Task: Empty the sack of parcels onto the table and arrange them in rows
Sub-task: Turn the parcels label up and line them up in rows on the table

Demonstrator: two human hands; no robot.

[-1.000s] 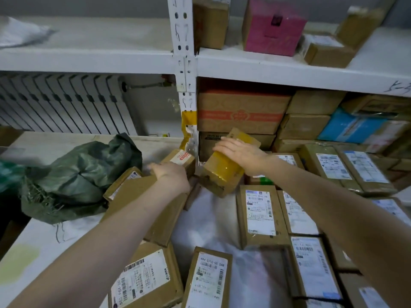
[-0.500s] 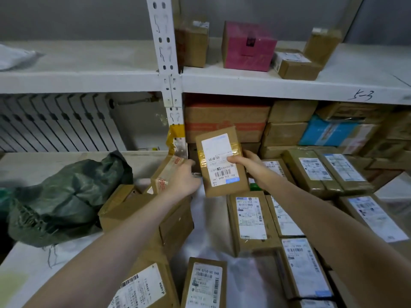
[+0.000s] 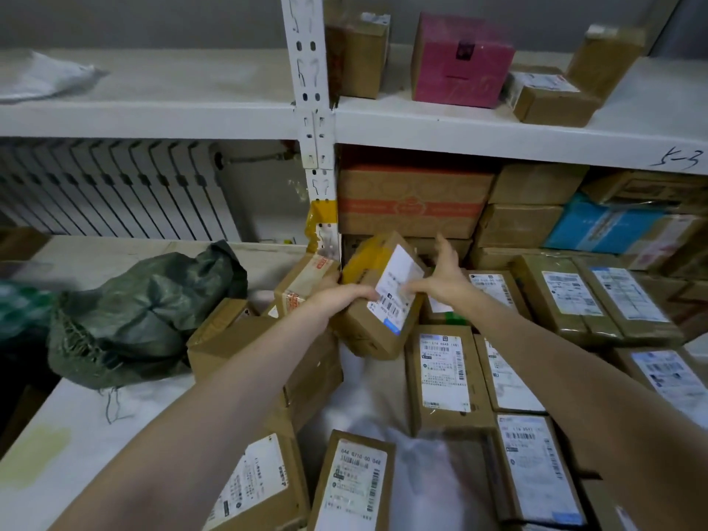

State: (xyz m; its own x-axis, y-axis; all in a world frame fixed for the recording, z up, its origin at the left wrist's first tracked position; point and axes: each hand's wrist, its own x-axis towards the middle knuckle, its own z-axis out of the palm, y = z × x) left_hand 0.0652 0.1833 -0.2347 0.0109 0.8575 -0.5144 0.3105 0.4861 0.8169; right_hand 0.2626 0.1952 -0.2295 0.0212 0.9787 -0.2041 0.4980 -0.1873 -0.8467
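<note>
left hand (image 3: 341, 300) is gripping taped parcel (image 3: 367, 331), fingers curling round its left edge | right hand (image 3: 444, 277) is lying open, fingers splayed, tips seemingly touching label (image 3: 398, 274) | parcel is tilting between both hands | probably light, stiff; tape slick, so grasping cardboard edges is looking safest

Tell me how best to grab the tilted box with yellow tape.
I'd grip the yellow-taped box across its long side faces: right hand from the right, opposite the left hand holding its left edge. It's tilted, label up, so those flat sides look exposed.
</note>
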